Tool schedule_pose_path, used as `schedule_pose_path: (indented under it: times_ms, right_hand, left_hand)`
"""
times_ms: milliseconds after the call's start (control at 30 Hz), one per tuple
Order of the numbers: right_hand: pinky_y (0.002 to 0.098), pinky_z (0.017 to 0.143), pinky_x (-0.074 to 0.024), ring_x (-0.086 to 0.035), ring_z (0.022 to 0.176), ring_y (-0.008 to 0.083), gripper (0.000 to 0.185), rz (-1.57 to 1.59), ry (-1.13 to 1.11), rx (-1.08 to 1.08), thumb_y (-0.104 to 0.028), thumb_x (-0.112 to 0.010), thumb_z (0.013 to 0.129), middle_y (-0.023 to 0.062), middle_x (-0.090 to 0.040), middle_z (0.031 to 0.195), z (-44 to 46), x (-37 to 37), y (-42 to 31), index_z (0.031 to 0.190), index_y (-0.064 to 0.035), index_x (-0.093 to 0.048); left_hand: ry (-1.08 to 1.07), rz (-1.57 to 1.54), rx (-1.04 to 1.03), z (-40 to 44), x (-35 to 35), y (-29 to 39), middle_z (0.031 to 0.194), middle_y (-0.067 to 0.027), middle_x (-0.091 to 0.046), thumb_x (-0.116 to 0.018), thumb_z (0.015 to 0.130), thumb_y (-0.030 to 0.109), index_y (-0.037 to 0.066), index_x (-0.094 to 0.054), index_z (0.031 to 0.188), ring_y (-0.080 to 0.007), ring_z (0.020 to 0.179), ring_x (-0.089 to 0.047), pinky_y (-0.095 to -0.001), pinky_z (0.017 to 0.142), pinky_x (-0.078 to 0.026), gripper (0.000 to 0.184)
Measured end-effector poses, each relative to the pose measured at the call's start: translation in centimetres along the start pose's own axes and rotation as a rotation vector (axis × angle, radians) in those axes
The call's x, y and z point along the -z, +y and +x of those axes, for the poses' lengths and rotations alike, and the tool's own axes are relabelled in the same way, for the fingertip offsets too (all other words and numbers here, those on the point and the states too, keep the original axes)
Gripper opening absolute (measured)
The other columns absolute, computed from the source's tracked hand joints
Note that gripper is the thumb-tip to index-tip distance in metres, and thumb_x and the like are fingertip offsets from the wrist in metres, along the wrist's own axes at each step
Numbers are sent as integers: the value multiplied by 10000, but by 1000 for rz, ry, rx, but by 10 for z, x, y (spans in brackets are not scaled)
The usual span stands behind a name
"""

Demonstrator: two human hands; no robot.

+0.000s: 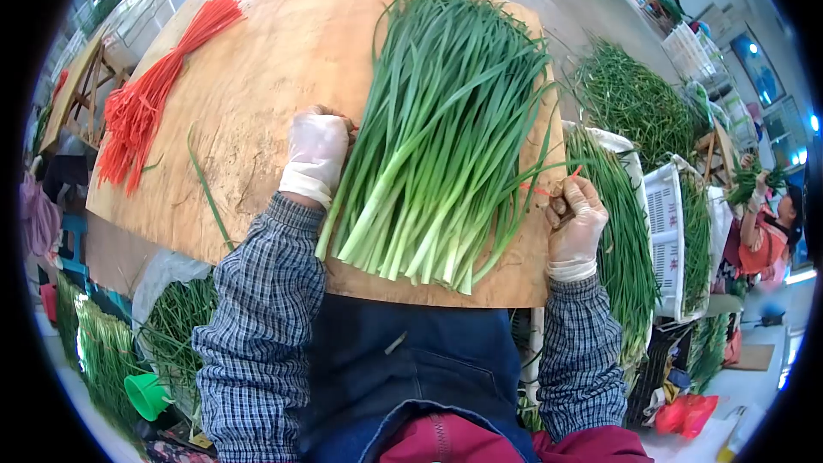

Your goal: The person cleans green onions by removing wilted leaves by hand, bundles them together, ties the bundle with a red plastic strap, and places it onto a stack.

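Note:
A broad bunch of green garlic chives (429, 146) lies on the wooden board, leaf tips away from me and pale cut stems toward me. At its left edge is my gloved left hand (315, 154), closed, with a bit of red at the fingertips that looks like an end of the tie. My gloved right hand (576, 227) pinches a thin red tie (538, 189) at the bunch's right side. Where the tie passes the chives, it is hidden. The fingertips of both hands are partly out of sight.
A bundle of red ties (167, 90) lies at the left of the wooden board (274, 51), near a loose leaf (208, 193). White crates (664, 227) with chives stand at right, beside a heap of greens (639, 99). Another person (767, 227) handles greens at far right.

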State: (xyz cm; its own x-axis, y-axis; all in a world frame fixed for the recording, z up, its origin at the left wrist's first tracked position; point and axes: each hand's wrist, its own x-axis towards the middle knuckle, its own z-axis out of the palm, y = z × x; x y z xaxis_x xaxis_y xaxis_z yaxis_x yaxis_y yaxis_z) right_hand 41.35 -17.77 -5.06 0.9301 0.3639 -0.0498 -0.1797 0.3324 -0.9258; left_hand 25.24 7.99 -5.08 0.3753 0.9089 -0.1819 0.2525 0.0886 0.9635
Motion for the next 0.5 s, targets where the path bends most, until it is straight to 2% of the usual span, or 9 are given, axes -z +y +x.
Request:
schedule_pose_path:
  times_ms: [167,267,300,433,500]
  right_hand:
    - [163,377,-310,-420,478,40,41,-135,11,-66,-65,-560,832,8,-534,641,-7,9,7,829,-25,-566]
    - [169,392,-316,-415,492,51,82,-247,-15,-60,-59,-506,851,23,-527,660,-13,-1,5,800,-13,-550]
    - [171,383,-317,-415,479,45,83,-269,-62,-49,-58,-509,850,27,-537,659,-15,-3,7,798,-12,-555]
    - [170,371,-320,-410,457,44,87,-340,-135,-60,-55,-516,844,33,-548,658,-22,-2,9,792,-4,-564]
    - [168,374,-325,-407,455,42,89,-343,-137,-68,-57,-515,841,30,-544,648,-25,0,9,800,1,-569]
  left_hand:
    - [53,298,-181,24,5,-24,615,-127,-613,-579,638,34,-54,-611,690,-168,527,-567,-273,499,-454,108]
    - [108,457,-249,38,11,-37,606,-124,-608,-566,635,30,-52,-612,684,-176,522,-569,-272,491,-449,106]
    - [133,494,-289,40,13,-40,613,-204,-610,-541,640,100,-31,-617,623,-289,621,-628,-360,611,-490,152]
    - [42,340,-29,27,28,-25,555,-165,-603,-552,630,95,-5,-633,619,-261,537,-623,-351,563,-500,129]
    - [35,356,-90,27,24,-28,581,-176,-608,-556,629,96,-1,-637,617,-266,561,-626,-343,576,-501,127]
